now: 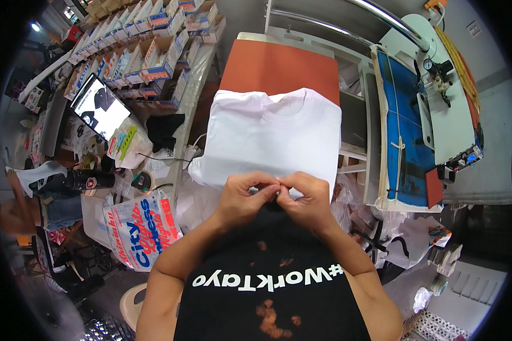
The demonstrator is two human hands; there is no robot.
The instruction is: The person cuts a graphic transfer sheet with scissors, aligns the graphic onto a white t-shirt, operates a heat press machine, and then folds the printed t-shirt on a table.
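A white T-shirt (pixel 273 136) lies spread on the reddish-brown pad (pixel 281 64) of a heat press, its collar towards the far side. Over its near edge are my left hand (pixel 247 198) and my right hand (pixel 306 199), fingertips meeting in front of my black shirt. Thumb and forefinger of each hand are pinched together. Whether something small is between them cannot be made out.
Left of the press, a table holds rows of cardboard boxes (pixel 158 59), a tablet (pixel 100 106), a tape measure (pixel 143 180) and a black bottle (pixel 91 180). A printed plastic bag (pixel 143 232) hangs nearer. Blue-covered machinery (pixel 409 128) stands right. Another person's arm (pixel 22 200) shows far left.
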